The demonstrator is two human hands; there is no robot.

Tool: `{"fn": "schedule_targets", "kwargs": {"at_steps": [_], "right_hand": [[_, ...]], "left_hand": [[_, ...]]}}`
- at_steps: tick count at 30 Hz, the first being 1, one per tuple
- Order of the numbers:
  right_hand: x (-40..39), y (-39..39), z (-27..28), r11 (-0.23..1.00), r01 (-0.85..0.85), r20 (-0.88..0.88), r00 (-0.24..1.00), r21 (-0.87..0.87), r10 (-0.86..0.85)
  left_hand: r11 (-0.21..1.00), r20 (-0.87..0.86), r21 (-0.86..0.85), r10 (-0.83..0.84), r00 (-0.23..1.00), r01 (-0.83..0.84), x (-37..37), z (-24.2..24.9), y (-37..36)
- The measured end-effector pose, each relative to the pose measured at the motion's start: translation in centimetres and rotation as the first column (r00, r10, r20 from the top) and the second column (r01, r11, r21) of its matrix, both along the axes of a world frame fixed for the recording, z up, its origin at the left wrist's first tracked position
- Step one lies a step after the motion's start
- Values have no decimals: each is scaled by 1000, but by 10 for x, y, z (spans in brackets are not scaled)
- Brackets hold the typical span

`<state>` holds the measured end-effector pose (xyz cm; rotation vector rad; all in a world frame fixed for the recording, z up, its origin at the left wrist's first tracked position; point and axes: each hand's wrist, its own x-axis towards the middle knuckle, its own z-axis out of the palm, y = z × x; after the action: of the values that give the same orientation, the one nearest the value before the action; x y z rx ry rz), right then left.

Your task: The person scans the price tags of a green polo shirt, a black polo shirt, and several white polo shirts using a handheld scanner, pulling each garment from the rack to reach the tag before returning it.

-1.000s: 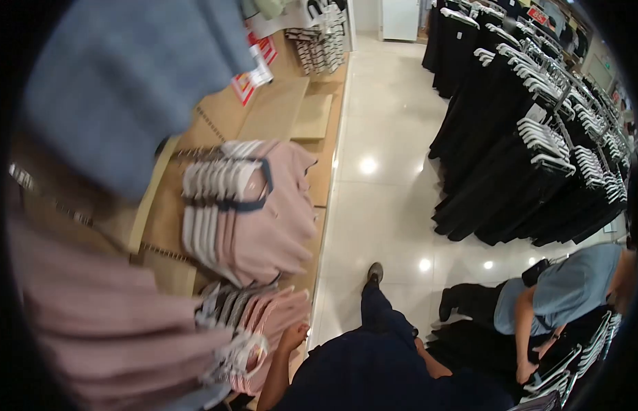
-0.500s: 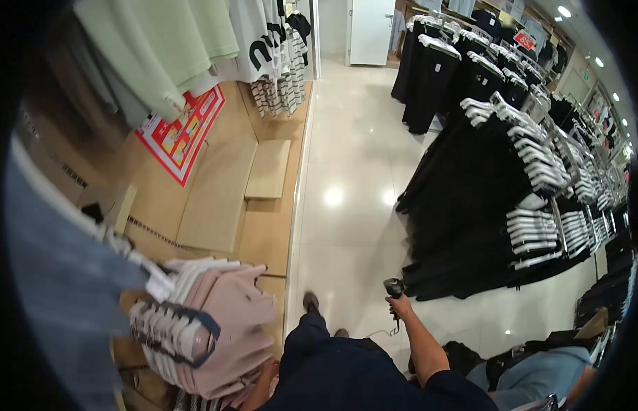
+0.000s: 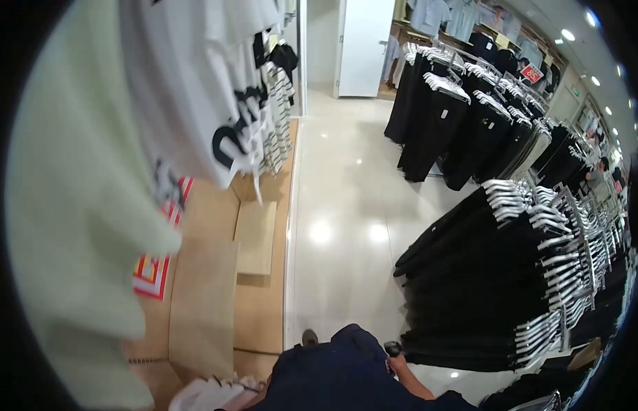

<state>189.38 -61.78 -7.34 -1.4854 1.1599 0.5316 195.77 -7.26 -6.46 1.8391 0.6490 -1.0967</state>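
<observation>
My right hand point(image 3: 397, 362) is closed around the grip of a black handheld scanner point(image 3: 393, 348), low in the view and just right of my dark clothing. The scanner's head points forward, over the pale floor beside the hanging black trousers point(image 3: 470, 294). Of my left arm only a sliver shows at the lower edge, and the left hand itself is hidden. Close to that side hang pale pink and white garments point(image 3: 213, 396). A light green garment point(image 3: 79, 240) fills the left edge, with a white printed shirt point(image 3: 195, 89) beyond it.
Wooden display steps point(image 3: 254, 236) line the left side, with a red-bordered poster point(image 3: 153, 277) behind the garments. A glossy tiled aisle point(image 3: 339, 205) leads to a white door point(image 3: 363, 51). Racks of black trousers on white hangers point(image 3: 548, 274) stand along the right.
I have moved forward along the aisle, and my view has tilted up. The racks and garments appear nearer. The scanner, still in my right hand, now sits lower in view.
</observation>
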Motion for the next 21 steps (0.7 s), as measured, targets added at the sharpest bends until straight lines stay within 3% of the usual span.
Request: {"fn": "schedule_targets", "kwargs": {"at_steps": [1,2,5,9,12,13,14,15,16,17,18,19,21], "right_hand": [[12,12,20,995,13,46,999,-100,-8],[34,16,49,969,-183,-70,982,-169,173],[95,2,59,953,-238,-198,959,-186,201],[207,-49,28,960,-194,-221,964,-202,148],[306,-111,-11,963,-164,-196,973,-216,122],[339,-136,-37,969,-119,-175,981,-217,82],[377,-160,-60,976,-68,-149,988,-208,38],[415,-186,-87,979,14,-117,992,-203,-38],[492,-191,-33,983,-88,-156,986,-162,62],[559,-194,11,980,-87,-115,991,-180,67],[624,-203,37,947,-257,-93,966,-193,243],[682,-219,30,943,-276,-105,960,-183,261],[799,-233,32,976,-163,145,972,-148,184]], "left_hand": [[1000,18,7,-24,1000,24,35,-1,-4],[999,35,13,-44,998,44,69,-2,-10],[997,76,71,-40,996,35,175,1,-28],[952,-4,55,301,954,-300,317,-25,-49],[972,25,12,-234,972,233,390,-42,-45],[950,-95,55,312,945,-308,416,-13,-72],[989,14,112,-103,995,101,437,16,-82],[992,-58,123,-27,998,34,466,36,-94],[991,-139,129,55,989,-37,489,43,-109],[973,-136,127,210,968,-193,504,36,-119],[930,-134,124,362,922,-347,512,21,-122],[861,-124,122,507,853,-494,520,2,-124],[829,-381,-113,473,794,-548,543,-23,-134]]}}
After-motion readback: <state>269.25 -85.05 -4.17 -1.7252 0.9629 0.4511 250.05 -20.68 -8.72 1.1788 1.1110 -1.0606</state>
